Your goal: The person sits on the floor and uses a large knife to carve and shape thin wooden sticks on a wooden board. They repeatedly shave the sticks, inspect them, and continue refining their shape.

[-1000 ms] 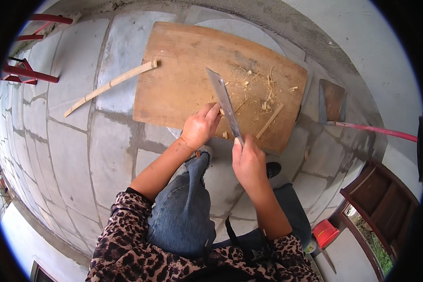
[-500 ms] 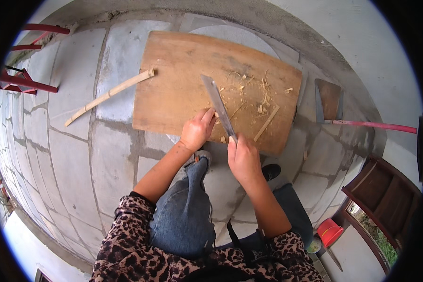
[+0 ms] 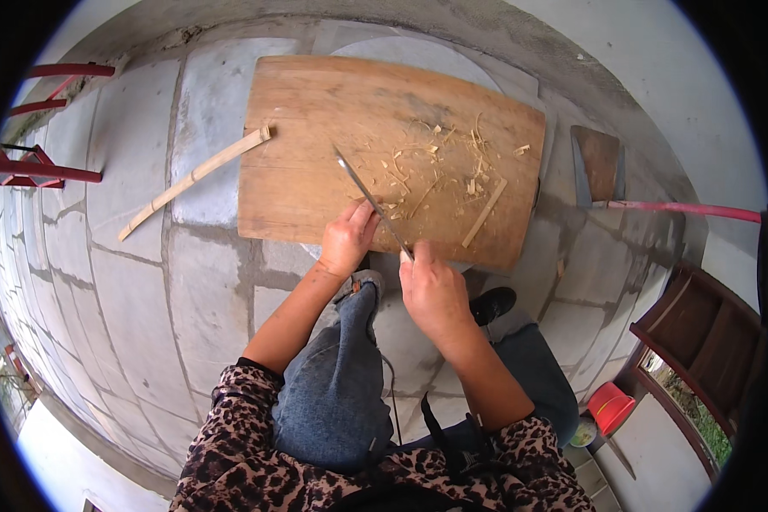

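Note:
My right hand point(image 3: 435, 290) grips a long-bladed knife point(image 3: 374, 198) near the front edge of a wooden board point(image 3: 316, 102). Its blade slants up and left over the board, seen almost edge-on. Just left of the blade, my left hand point(image 3: 346, 242) is closed, its fingertips pinching a small piece of bamboo that is mostly hidden. Pale shavings point(image 3: 399, 175) lie scattered over the board's right half. A flat bamboo strip point(image 3: 485, 213) rests near its right front. One end of a long split bamboo length point(image 3: 194, 177) leans on the board's left edge.
Grey stone slabs point(image 3: 136, 299) pave the floor. Red metal legs point(image 3: 47, 171) stand at far left. Right of the board lies a dustpan point(image 3: 597, 166) with a pink handle. A red plastic container point(image 3: 610, 408) and dark wooden furniture point(image 3: 700, 350) are at lower right.
The knife has shifted left and turned, its blade now seen nearly edge-on and tilted further left. Both my hands have moved slightly left. The view has also shifted a little.

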`<action>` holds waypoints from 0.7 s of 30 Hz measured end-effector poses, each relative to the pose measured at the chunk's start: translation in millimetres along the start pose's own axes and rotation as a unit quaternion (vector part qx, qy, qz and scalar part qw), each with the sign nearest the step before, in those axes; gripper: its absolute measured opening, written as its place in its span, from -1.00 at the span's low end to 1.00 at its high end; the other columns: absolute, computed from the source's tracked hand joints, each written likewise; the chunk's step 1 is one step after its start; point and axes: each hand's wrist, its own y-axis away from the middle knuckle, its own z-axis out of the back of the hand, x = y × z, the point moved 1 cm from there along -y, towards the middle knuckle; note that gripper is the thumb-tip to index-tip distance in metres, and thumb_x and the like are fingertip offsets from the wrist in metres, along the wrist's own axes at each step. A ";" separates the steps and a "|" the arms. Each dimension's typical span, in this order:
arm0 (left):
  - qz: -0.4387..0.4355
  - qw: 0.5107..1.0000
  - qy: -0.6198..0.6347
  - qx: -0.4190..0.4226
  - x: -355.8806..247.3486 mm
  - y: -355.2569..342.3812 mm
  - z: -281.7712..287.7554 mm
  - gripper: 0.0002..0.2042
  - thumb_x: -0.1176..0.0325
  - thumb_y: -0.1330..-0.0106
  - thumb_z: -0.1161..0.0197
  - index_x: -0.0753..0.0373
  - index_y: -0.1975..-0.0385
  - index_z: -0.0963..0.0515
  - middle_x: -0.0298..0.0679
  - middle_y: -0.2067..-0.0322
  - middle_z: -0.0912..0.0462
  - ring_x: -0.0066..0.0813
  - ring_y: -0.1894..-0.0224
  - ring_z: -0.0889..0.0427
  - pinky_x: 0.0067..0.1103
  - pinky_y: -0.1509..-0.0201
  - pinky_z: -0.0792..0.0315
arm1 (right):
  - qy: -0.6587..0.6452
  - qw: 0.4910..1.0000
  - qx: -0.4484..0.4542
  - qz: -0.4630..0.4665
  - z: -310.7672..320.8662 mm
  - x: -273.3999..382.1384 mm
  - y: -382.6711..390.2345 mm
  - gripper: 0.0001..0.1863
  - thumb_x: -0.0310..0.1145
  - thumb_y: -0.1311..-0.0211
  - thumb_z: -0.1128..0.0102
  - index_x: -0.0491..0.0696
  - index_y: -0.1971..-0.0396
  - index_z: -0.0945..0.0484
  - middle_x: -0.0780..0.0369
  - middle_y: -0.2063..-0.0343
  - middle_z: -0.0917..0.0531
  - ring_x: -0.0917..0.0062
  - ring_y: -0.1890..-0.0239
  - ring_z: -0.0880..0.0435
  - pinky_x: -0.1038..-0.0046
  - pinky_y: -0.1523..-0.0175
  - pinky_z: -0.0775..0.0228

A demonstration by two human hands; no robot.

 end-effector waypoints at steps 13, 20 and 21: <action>0.107 0.993 0.040 -0.019 -5.4 0.0 9.4 -0.56 0.47 -0.21 -0.18 0.23 -0.12 -0.33 -0.07 0.14 -0.55 -0.16 0.32 -0.63 -0.38 0.26 -0.52 | 0.005 1.000 -0.022 0.019 9.5 0.2 -5.9 -0.82 -0.40 -0.25 -0.03 -0.17 0.27 -0.31 -0.03 0.46 -0.54 0.00 0.44 -0.55 0.07 0.35 -0.39; 0.159 0.985 0.056 -0.027 16.5 25.6 10.0 -0.75 0.48 -0.27 -0.09 0.29 0.06 -0.37 -0.05 0.17 -0.55 -0.11 0.32 -0.61 -0.34 0.25 -0.50 | -0.030 0.995 -0.087 0.036 12.8 1.6 -6.6 -0.83 -0.37 -0.28 -0.01 -0.18 0.36 -0.35 -0.05 0.54 -0.53 -0.02 0.45 -0.53 0.08 0.35 -0.35; 0.176 0.982 0.065 -0.028 15.5 27.1 10.2 -0.77 0.47 -0.27 -0.09 0.29 0.08 -0.38 -0.05 0.19 -0.55 -0.12 0.33 -0.61 -0.35 0.25 -0.50 | -0.018 0.997 -0.073 0.030 9.5 0.2 -6.7 -0.84 -0.37 -0.28 -0.01 -0.18 0.35 -0.36 -0.05 0.54 -0.53 -0.02 0.45 -0.53 0.08 0.34 -0.35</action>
